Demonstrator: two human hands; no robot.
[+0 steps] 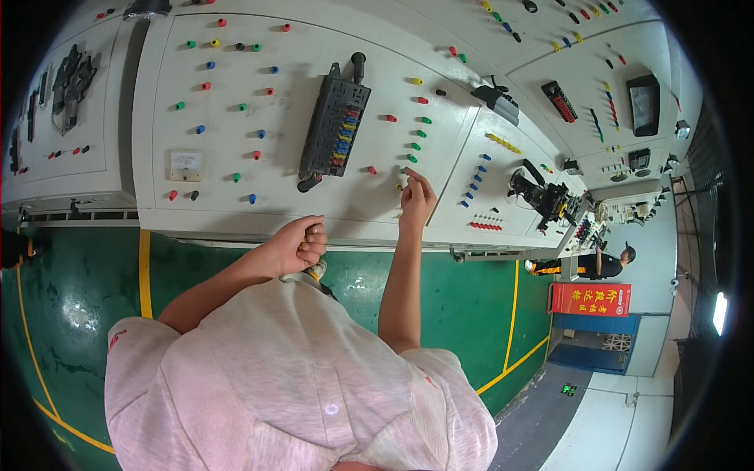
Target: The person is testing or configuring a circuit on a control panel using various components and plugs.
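My right hand [418,198] reaches up to the pale training panel [306,206], with its index finger stretched to a green terminal [404,171]. A yellow terminal [399,187] lies beside the thumb. The fingers are drawn together, and whatever they hold is hidden. Close to my body, below the panel's near edge, my left hand [303,245] is curled into a fist. A small yellowish bit shows between its fingers, too little to name. Between and beyond the hands stands a black fuse box [335,122] with rows of coloured fuses, fixed on the panel.
Coloured terminals, including a blue one [261,134], dot the panel around the fuse box. A small meter [186,166] sits at left. Further right is a black switch assembly [543,196]. A person [601,264] stands by a red sign [591,299]. The green floor [448,294] has yellow lines.
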